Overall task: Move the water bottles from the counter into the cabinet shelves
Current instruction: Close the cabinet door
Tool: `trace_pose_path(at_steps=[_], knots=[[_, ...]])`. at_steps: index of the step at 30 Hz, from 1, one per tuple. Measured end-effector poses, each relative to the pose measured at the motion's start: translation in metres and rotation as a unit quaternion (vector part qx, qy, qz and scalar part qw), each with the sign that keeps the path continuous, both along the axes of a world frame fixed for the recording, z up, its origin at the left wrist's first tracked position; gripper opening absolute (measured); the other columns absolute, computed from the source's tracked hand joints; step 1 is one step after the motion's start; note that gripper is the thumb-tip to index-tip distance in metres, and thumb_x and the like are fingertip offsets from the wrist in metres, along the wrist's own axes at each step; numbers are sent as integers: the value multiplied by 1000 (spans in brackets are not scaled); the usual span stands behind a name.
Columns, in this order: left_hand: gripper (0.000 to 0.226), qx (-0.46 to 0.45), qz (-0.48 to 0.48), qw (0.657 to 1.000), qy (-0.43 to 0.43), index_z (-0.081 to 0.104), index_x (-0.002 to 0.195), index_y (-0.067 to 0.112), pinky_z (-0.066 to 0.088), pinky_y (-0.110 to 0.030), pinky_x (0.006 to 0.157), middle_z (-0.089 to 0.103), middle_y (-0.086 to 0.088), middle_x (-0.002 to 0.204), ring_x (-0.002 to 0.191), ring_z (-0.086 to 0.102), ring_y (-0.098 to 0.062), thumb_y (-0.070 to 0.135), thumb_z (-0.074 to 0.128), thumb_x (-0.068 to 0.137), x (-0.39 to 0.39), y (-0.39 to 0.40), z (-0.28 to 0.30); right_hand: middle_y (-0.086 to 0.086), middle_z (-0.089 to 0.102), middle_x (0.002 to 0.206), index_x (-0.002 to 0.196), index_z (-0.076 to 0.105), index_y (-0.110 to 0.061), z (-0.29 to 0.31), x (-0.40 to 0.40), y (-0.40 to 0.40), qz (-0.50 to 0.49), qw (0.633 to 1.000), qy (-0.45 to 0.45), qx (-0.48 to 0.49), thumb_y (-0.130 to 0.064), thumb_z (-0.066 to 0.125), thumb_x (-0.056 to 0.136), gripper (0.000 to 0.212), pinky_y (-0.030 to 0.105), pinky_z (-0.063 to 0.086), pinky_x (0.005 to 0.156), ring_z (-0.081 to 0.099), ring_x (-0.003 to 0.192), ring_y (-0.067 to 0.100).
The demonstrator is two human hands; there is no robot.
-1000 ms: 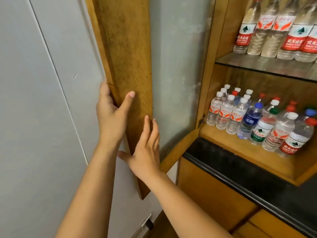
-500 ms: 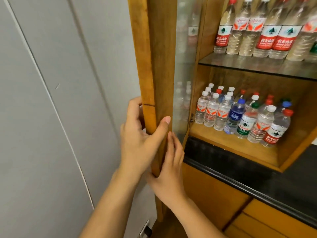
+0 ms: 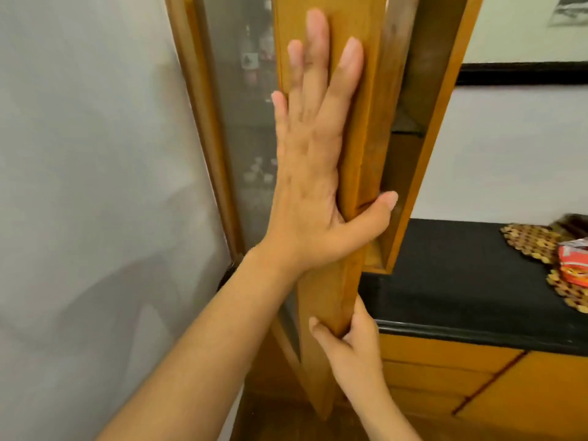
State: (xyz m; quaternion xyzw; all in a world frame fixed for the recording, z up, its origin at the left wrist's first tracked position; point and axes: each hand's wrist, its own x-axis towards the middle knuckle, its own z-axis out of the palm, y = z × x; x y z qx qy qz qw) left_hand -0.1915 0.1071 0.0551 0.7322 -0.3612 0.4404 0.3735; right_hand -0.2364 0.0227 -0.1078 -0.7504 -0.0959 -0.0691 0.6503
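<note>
Both hands are on the door, now swung nearly closed: left hand pressed flat, right hand gripping its edge; stocking seems finished.

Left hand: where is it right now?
Head view, centre: the left hand lies flat on the cabinet door, above the right hand.

left hand raised, palm flat, fingers straight and pointing up, thumb spread out to the right. left forearm reaching up from the lower left. right hand lower down, fingers curled, thumb on the left, pinching a wooden edge; right forearm entering from the bottom.
</note>
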Motion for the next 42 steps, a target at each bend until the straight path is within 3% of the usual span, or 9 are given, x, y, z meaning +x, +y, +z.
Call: trace_pose_path(at_steps=[4,7,12,16,21,25,31,35,42], knots=[[81,7,114,988,-99,22,132,-4,3,-64,112,21,-44,140,136,11,-53,32,65,72,45,-57,-2,-39,62,91,93,54,-60,6,36,-32,-115,987,4,112,-57,62,62,32,0,46,64,58,89,-16],[83,2,177,976,-128,38,131,-7,4,-60,112,31,-41,138,133,19,-51,31,70,64,82,-95,-1,-32,65,90,93,56,-41,2,73,-57,-161,976,-29,142,-54,62,66,30,3,46,65,61,88,-10],[81,-3,235,961,-145,46,129,-5,8,-58,111,40,-35,137,131,25,-46,31,70,61,140,-137,-2,-23,67,92,90,59,-48,-3,138,-97,-154,977,-42,140,-57,64,69,23,11,50,71,64,92,2],[77,3,282,948,-147,48,130,-1,10,-58,111,43,-32,137,130,28,-44,33,69,64,176,-157,-1,-18,58,113,115,48,-41,-4,180,-117,-160,977,-59,127,-78,58,58,69,11,51,77,58,102,-4],[72,17,332,932,-142,50,130,3,12,-57,110,45,-28,137,130,35,-45,34,66,67,208,-171,-2,-33,32,133,114,34,-67,-3,216,-130,-157,977,-78,120,-80,55,59,60,4,44,84,40,123,-6],[67,34,363,922,-133,51,131,7,14,-58,110,46,-24,138,130,38,-44,34,63,70,228,-180,0,-20,9,152,129,19,-59,0,244,-138,-185,972,-100,109,-86,51,54,86,1,27,96,16,134,-6],[66,46,400,905,-137,51,131,8,17,-59,108,48,-24,136,129,41,-42,49,53,80,266,-188,-2,-13,-9,157,134,-6,-53,-4,287,-147,-184,976,-84,80,-93,41,47,106,52,4,117,-5,143,9],[66,50,412,899,-138,51,131,7,17,-59,108,48,-24,136,128,42,-42,53,43,84,292,-192,-1,2,-11,158,139,-8,-35,-3,313,-150,-264,961,-82,20,-98,24,44,119,49,-14,112,-10,144,17],[61,62,453,880,-125,49,134,10,16,-56,109,47,-21,138,129,42,-39,49,41,88,330,-197,-4,3,-14,157,141,-11,-32,-5,350,-159,-268,961,-59,-43,-100,19,38,127,48,-13,111,-11,145,20]])
